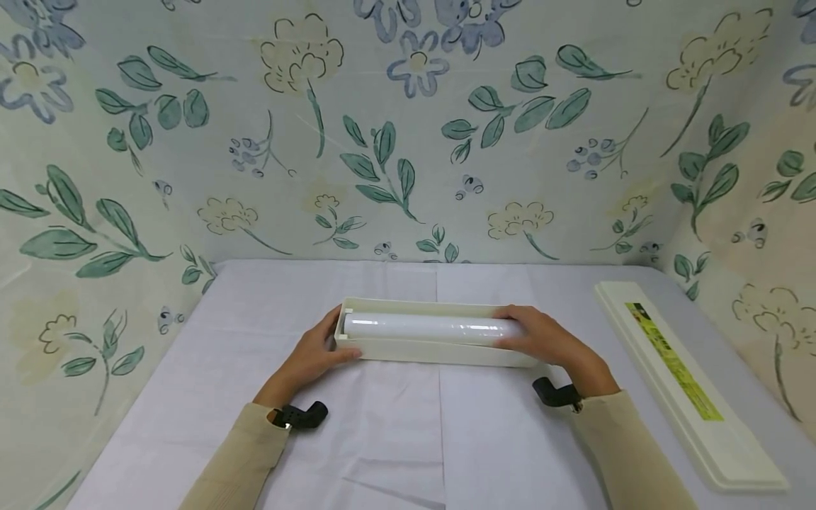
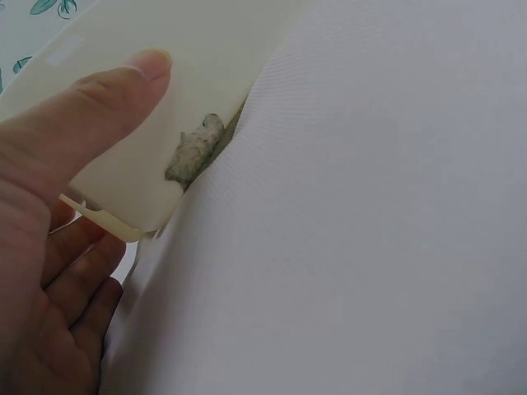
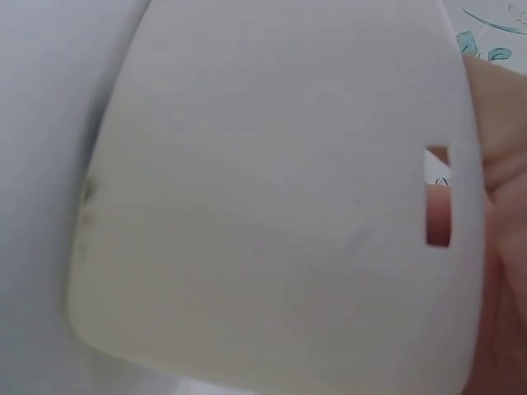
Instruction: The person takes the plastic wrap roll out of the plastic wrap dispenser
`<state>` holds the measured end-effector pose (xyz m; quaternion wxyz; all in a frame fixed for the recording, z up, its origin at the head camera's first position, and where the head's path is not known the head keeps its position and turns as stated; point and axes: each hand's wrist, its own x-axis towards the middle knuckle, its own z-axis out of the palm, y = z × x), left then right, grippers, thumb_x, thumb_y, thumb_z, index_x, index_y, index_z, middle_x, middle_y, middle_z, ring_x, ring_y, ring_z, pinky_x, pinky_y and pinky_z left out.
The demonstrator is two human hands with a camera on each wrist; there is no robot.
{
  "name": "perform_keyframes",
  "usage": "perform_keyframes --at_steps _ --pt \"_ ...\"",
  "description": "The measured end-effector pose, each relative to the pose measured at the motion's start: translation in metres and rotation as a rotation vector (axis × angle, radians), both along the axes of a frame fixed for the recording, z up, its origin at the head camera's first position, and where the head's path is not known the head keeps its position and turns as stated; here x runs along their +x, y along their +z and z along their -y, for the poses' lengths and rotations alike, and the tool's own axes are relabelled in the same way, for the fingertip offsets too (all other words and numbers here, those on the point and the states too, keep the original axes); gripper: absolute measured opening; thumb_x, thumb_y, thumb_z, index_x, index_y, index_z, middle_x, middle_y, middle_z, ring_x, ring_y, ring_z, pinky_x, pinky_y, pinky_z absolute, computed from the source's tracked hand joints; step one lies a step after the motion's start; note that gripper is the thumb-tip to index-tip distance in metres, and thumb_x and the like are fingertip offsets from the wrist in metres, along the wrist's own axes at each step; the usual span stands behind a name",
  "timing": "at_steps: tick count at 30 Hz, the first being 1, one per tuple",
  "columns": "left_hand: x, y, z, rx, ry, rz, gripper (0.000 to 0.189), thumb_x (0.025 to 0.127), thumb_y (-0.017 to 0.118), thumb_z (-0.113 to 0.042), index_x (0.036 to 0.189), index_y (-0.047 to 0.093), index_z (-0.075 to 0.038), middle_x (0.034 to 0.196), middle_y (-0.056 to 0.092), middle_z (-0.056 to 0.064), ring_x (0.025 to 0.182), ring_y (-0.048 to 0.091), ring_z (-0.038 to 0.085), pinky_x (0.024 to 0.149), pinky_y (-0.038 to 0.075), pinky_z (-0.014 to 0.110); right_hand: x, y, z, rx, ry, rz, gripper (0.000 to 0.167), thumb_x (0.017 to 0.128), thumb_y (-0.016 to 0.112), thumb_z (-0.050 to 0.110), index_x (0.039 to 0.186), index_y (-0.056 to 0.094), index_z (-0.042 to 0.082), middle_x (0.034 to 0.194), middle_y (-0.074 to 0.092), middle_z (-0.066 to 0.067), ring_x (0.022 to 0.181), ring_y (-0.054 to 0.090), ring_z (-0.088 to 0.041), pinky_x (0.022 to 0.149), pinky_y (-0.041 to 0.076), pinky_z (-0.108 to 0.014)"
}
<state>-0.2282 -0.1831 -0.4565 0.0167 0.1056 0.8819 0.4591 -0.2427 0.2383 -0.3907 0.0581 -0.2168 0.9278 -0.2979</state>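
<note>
One cream box before us.
Our left hand grips its end between thumb and fingers; our right hand pinches the white roll inside.

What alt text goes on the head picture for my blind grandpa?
A left hand holds a long cream box while the right hand grips the shiny white roll inside. A cream lid with a yellow label lies to the right on white cloth, before flowery walls.
</note>
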Motion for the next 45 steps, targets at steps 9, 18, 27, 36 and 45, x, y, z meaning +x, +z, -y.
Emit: perform_keyframes --at_steps 9,18,27,36,45 --pt "-0.001 -0.001 0.000 0.009 -0.009 -0.011 0.104 0.071 0.078 -0.059 0.154 0.022 -0.029 0.154 0.032 -0.001 0.143 0.026 0.025 0.113 0.018 0.057 0.002 -0.001 0.000 0.010 0.003 -0.031 0.055 0.085 0.075 0.026 0.131 0.056 0.003 0.128 0.056 -0.019 0.111 0.051 -0.035 0.093 0.042 -0.056" --pt "0.001 0.001 0.000 0.013 -0.007 -0.008 0.105 0.071 0.078 -0.059 0.154 0.022 -0.029 0.154 0.032 -0.001 0.143 0.024 0.025 0.114 0.018 0.056 0.002 -0.002 -0.003 0.049 0.004 -0.027 0.060 0.088 0.070 0.037 0.135 0.052 0.005 0.134 0.051 -0.021 0.116 0.049 -0.036 0.095 0.041 -0.057" --pt "0.001 0.002 0.001 0.011 -0.007 -0.009 0.105 0.071 0.078 -0.059 0.154 0.021 -0.027 0.155 0.031 0.000 0.144 0.023 0.026 0.114 0.017 0.056 0.004 -0.003 -0.004 0.032 0.002 -0.050 0.061 0.089 0.069 0.039 0.136 0.051 0.005 0.137 0.049 -0.021 0.123 0.046 -0.039 0.099 0.037 -0.059" --pt "0.001 0.000 0.001 0.017 -0.011 -0.008 0.105 0.072 0.078 -0.058 0.154 0.021 -0.027 0.155 0.031 0.000 0.144 0.023 0.026 0.114 0.017 0.056 0.003 -0.008 -0.005 -0.035 -0.019 -0.037 0.063 0.086 0.072 0.040 0.136 0.053 0.008 0.137 0.050 -0.019 0.118 0.049 -0.035 0.096 0.041 -0.057" --pt "0.001 -0.001 0.001 0.019 -0.014 -0.011 0.104 0.072 0.078 -0.058 0.154 0.021 -0.028 0.155 0.032 0.000 0.143 0.025 0.026 0.113 0.017 0.057 0.002 -0.014 -0.004 -0.078 -0.078 -0.029 0.065 0.080 0.076 0.046 0.133 0.057 0.014 0.133 0.055 -0.014 0.104 0.054 -0.029 0.084 0.049 -0.047"
